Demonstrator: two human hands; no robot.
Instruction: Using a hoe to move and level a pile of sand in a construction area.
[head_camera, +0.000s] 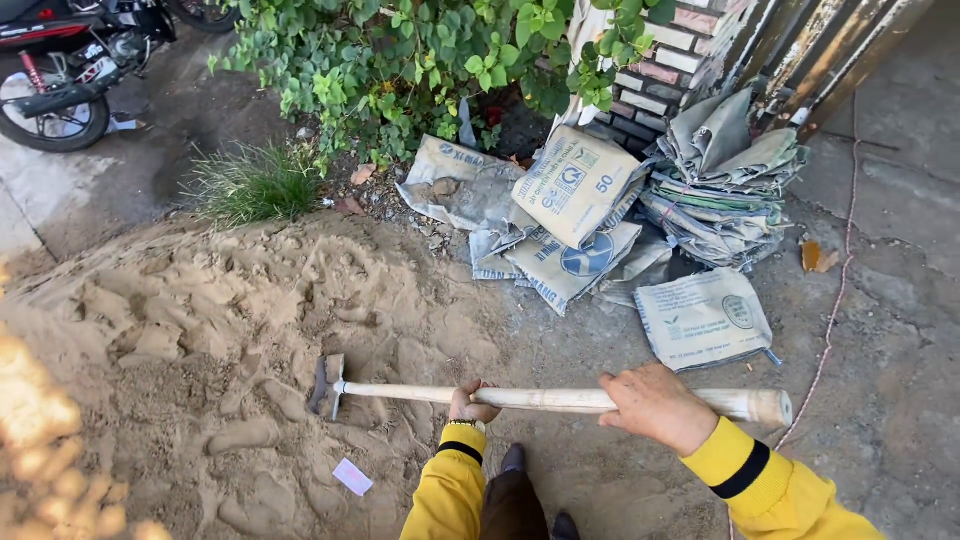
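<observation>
Your left hand (472, 402) is wrapped around the middle of the wooden handle (540, 398) of a shovel (328, 385), fingers closed on it from below. Your right hand (655, 405) is clamped over the same handle nearer its free end, knuckles up, with the butt of the handle sticking out past it to the right. The handle lies almost level in front of you. The metal blade sits dug into the near edge of the sand pile (200, 330), which fills the left half of the ground and is pitted with footprints. A small pale scrap of paper (352, 477) lies on the sand just below the blade. Past the far edge of the pile, filled and empty cement bags (575, 185) are heaped against a brick wall (665, 60), under a leafy bush (400, 60). A motorbike (60, 60) stands in the top left corner.
</observation>
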